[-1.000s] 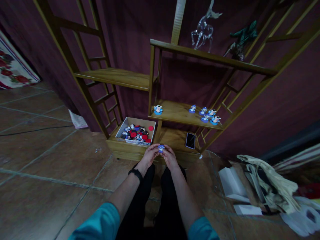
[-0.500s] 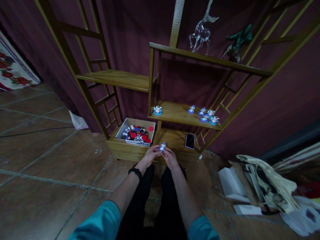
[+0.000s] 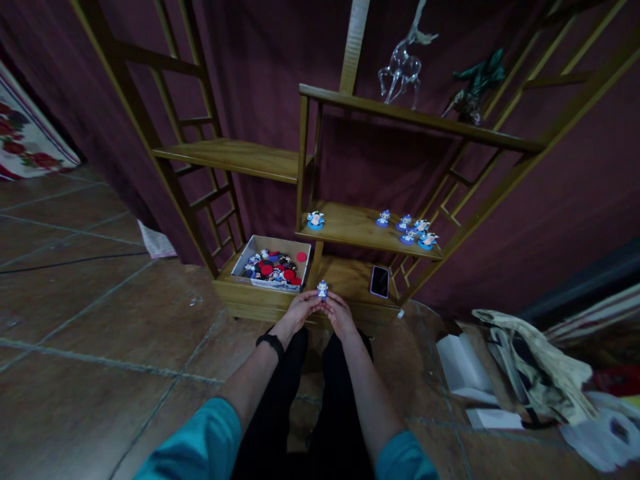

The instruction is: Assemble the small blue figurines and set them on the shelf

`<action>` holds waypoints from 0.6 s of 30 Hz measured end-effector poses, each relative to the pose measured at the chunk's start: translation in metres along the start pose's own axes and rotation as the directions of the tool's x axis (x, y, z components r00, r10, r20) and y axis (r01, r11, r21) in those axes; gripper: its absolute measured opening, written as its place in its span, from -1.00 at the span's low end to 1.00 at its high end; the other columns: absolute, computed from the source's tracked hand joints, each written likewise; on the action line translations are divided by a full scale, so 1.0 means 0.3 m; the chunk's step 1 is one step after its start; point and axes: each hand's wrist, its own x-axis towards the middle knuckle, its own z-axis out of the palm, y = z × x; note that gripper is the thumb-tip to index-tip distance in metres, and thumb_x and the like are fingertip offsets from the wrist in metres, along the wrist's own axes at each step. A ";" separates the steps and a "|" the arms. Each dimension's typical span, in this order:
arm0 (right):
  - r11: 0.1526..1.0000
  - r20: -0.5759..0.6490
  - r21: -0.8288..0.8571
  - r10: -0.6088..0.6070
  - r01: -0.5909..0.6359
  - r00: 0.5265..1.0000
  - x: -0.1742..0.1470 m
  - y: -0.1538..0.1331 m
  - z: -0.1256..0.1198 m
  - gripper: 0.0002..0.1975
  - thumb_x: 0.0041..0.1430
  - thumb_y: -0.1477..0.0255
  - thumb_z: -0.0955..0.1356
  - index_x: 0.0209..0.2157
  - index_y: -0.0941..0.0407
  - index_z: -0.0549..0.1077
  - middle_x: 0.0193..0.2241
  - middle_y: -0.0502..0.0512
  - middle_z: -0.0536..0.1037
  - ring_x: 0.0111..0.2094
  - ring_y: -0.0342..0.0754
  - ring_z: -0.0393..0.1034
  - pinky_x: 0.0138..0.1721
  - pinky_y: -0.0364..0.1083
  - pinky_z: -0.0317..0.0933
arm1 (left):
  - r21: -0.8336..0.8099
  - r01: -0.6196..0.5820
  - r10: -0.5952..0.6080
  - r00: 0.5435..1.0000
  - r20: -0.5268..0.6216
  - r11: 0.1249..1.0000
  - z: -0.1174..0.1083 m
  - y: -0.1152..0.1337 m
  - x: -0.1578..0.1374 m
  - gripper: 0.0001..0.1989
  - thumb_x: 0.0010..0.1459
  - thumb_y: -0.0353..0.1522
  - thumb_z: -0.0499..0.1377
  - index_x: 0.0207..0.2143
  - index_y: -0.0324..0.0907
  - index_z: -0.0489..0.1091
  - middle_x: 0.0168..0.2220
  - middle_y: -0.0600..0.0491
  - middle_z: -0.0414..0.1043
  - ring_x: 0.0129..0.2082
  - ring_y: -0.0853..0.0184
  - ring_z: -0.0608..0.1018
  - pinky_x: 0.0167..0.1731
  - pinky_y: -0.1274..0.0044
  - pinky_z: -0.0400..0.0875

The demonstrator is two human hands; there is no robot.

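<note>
Figurine (image 3: 323, 288), purple and white. Upright, pinched between fingertips of left hand (image 3: 302, 309) and right hand (image 3: 340, 315), both nearly closed. Position: before wooden shelf unit (image 3: 345, 272). Nearby: open box (image 3: 285, 246) of jumbled figures, red discs; dark-screened phone (image 3: 380, 281), low shelf; six small figures (image 3: 383, 219), shelf above.

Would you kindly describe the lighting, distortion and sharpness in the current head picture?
Head view throughout: dim light, with the maroon fabric curtain in deep shadow; the brown wooden shelf unit looks splayed outward towards the top; the small purple-and-white figurine in the left hand and right hand shows little fine detail.
</note>
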 end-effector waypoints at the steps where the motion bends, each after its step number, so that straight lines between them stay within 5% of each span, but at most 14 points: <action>1: 1.000 0.000 -0.006 0.004 -0.004 1.000 0.000 -0.001 0.000 -0.68 -0.20 0.41 0.48 -0.30 0.12 0.49 -0.44 0.03 0.59 -0.39 -0.11 0.47 -0.28 -0.10 0.34 | 0.003 0.003 -0.003 1.000 0.000 1.000 0.000 0.001 0.000 -0.71 -0.15 -0.48 0.34 -0.28 -0.28 0.47 -0.39 -0.04 0.51 -0.45 0.43 0.52 -0.35 0.59 0.39; 18: 0.997 -0.026 -0.078 0.009 -0.011 1.000 -0.014 -0.014 0.008 -0.68 -0.20 0.34 0.48 -0.32 0.10 0.46 -0.44 0.04 0.59 -0.37 -0.07 0.49 -0.30 -0.09 0.33 | 0.015 0.021 -0.021 1.000 0.009 1.000 -0.001 0.018 -0.013 -0.75 -0.13 -0.35 0.34 -0.35 -0.26 0.45 -0.44 -0.01 0.49 -0.48 0.44 0.50 -0.36 0.57 0.38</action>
